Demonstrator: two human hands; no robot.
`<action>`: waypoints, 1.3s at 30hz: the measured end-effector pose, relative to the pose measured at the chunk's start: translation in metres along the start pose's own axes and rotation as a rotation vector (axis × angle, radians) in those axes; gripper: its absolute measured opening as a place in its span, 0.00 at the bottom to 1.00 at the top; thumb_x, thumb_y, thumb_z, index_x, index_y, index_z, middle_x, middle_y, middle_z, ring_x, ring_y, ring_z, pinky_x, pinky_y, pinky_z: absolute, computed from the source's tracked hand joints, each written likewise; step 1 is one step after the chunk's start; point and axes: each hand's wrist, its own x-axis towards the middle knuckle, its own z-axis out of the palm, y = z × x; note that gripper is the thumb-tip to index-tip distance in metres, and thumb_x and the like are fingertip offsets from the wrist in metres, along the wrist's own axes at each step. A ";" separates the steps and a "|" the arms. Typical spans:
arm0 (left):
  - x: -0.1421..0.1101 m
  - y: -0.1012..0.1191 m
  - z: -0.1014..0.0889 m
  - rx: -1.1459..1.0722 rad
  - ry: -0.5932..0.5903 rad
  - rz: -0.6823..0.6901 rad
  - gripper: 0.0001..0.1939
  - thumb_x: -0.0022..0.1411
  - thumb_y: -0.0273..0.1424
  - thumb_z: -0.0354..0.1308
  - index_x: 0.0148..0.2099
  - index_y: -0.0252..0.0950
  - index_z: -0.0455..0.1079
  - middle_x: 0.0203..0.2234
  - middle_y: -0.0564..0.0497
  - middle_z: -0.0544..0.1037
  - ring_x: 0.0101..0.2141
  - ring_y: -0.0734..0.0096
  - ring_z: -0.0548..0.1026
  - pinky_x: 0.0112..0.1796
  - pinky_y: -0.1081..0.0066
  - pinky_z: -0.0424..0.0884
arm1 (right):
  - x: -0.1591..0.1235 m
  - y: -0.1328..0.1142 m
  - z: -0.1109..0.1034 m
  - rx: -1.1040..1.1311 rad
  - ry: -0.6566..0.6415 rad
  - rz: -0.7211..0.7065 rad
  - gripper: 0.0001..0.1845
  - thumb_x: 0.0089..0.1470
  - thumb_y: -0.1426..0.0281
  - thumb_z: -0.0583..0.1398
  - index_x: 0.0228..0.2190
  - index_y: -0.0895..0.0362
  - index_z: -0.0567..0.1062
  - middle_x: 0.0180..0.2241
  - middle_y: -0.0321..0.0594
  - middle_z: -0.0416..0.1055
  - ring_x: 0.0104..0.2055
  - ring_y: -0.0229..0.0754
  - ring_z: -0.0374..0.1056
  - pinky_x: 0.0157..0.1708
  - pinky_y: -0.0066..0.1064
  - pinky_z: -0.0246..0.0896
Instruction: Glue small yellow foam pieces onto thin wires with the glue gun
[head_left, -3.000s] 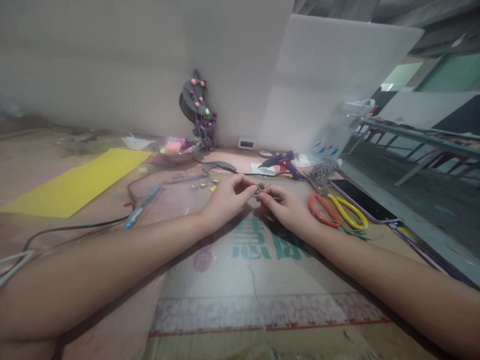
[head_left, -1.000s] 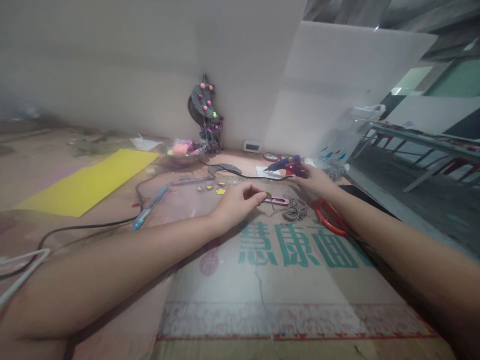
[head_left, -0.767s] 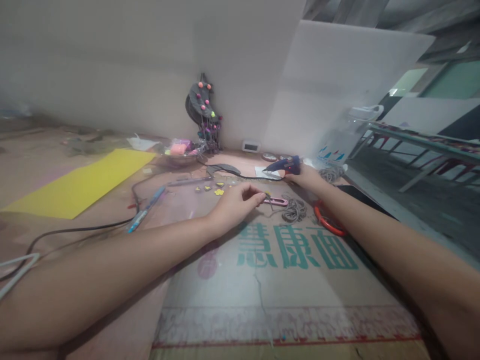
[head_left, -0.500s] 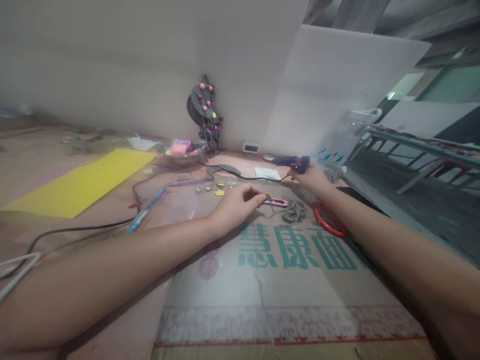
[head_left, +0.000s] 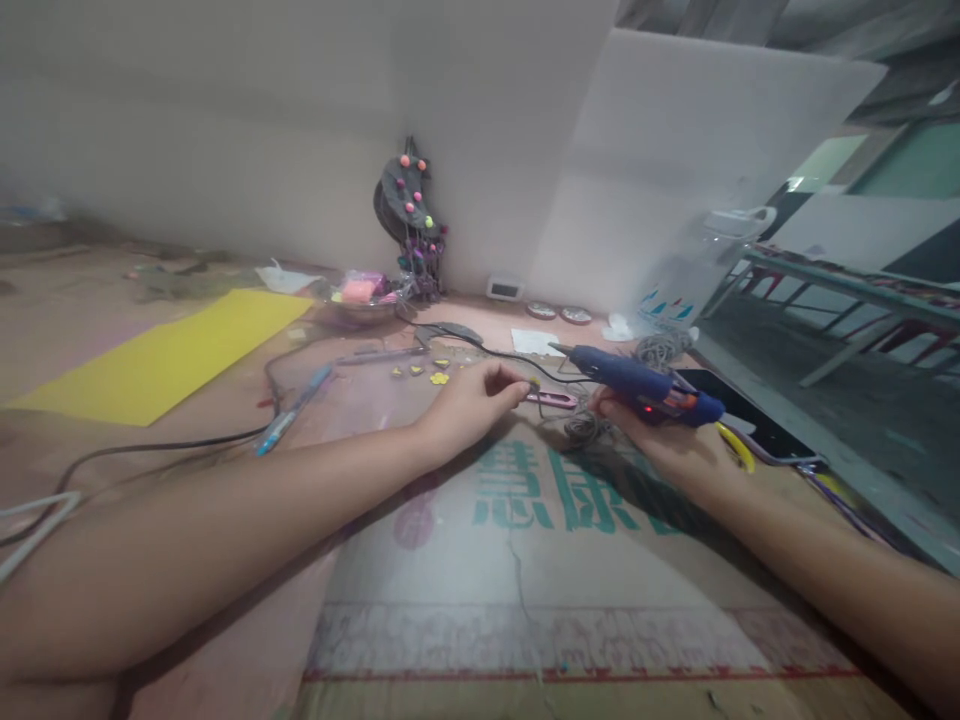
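My left hand (head_left: 480, 400) pinches a length of grey yarn with a small yellow piece (head_left: 534, 384) at its end, between thumb and forefinger. The blue hot glue gun (head_left: 637, 382) is in my right hand (head_left: 667, 440), its nozzle pointing left toward my left fingertips and a small red light glowing on its body. Just beyond the left fingers lies a pink cutter (head_left: 553, 399), beside a tangle of grey yarn (head_left: 586, 428). Several small yellow shapes, among them a yellow flower (head_left: 439, 379), lie on the table left of that hand.
A grey crescent hanging decoration (head_left: 405, 200) leans on the wall behind a bowl (head_left: 360, 314). Yellow paper (head_left: 172, 350) and a blue pen (head_left: 296, 408) lie at the left. A black cord (head_left: 517, 355) crosses the table. To the right are a phone (head_left: 772, 425) and a plastic jug (head_left: 697, 260).
My right hand has brought the glue gun from the back of the table forward and to the right. My left hand stays nearly in place, still pinching the yarn.
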 end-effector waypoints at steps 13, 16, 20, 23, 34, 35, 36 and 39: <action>-0.001 0.002 0.000 0.099 0.037 -0.012 0.07 0.58 0.33 0.59 0.34 0.33 0.71 0.31 0.50 0.78 0.33 0.70 0.74 0.38 0.70 0.68 | -0.004 0.013 0.014 0.046 -0.094 -0.053 0.13 0.53 0.55 0.59 0.29 0.50 0.76 0.32 0.39 0.78 0.36 0.48 0.75 0.38 0.39 0.71; -0.002 0.003 0.000 0.099 0.039 -0.004 0.07 0.59 0.33 0.58 0.34 0.34 0.71 0.31 0.50 0.78 0.33 0.70 0.74 0.38 0.70 0.68 | -0.004 0.013 0.015 -0.064 -0.046 -0.003 0.12 0.51 0.56 0.60 0.29 0.51 0.75 0.28 0.37 0.76 0.31 0.46 0.73 0.33 0.38 0.70; -0.002 0.002 0.000 0.098 0.043 0.023 0.06 0.59 0.32 0.57 0.34 0.34 0.70 0.31 0.51 0.78 0.33 0.70 0.74 0.38 0.71 0.68 | -0.006 0.010 0.012 -0.132 -0.030 0.005 0.12 0.49 0.55 0.61 0.30 0.51 0.76 0.28 0.37 0.76 0.29 0.46 0.72 0.29 0.36 0.67; -0.003 0.001 -0.001 0.111 0.046 0.036 0.06 0.59 0.32 0.57 0.33 0.34 0.70 0.31 0.51 0.78 0.33 0.71 0.74 0.38 0.71 0.69 | -0.007 0.006 0.011 -0.110 -0.030 0.005 0.12 0.48 0.56 0.62 0.28 0.52 0.75 0.25 0.36 0.75 0.27 0.45 0.71 0.27 0.35 0.66; -0.003 0.001 -0.001 0.160 0.054 0.117 0.06 0.60 0.32 0.56 0.33 0.35 0.69 0.30 0.52 0.77 0.32 0.71 0.73 0.36 0.72 0.69 | -0.007 0.004 0.012 -0.116 -0.004 0.004 0.13 0.46 0.57 0.63 0.27 0.53 0.76 0.24 0.37 0.74 0.26 0.44 0.70 0.27 0.33 0.65; -0.003 0.000 -0.001 0.166 0.054 0.126 0.06 0.60 0.32 0.56 0.33 0.35 0.69 0.30 0.52 0.77 0.32 0.71 0.73 0.37 0.72 0.69 | -0.007 0.003 0.012 -0.112 -0.005 0.007 0.12 0.46 0.57 0.63 0.27 0.53 0.77 0.24 0.36 0.75 0.26 0.44 0.71 0.27 0.33 0.66; -0.003 0.000 -0.001 0.170 0.056 0.134 0.06 0.60 0.32 0.56 0.33 0.35 0.69 0.30 0.52 0.76 0.32 0.71 0.73 0.37 0.72 0.69 | -0.007 0.003 0.012 -0.110 -0.003 0.009 0.12 0.46 0.57 0.63 0.28 0.53 0.77 0.24 0.36 0.75 0.26 0.44 0.71 0.27 0.33 0.66; -0.003 -0.003 -0.001 0.175 0.052 0.151 0.05 0.60 0.32 0.55 0.34 0.35 0.69 0.30 0.52 0.77 0.33 0.71 0.73 0.37 0.72 0.69 | -0.007 0.002 0.011 -0.113 -0.004 0.000 0.11 0.46 0.58 0.63 0.28 0.52 0.77 0.24 0.35 0.75 0.26 0.44 0.71 0.27 0.33 0.66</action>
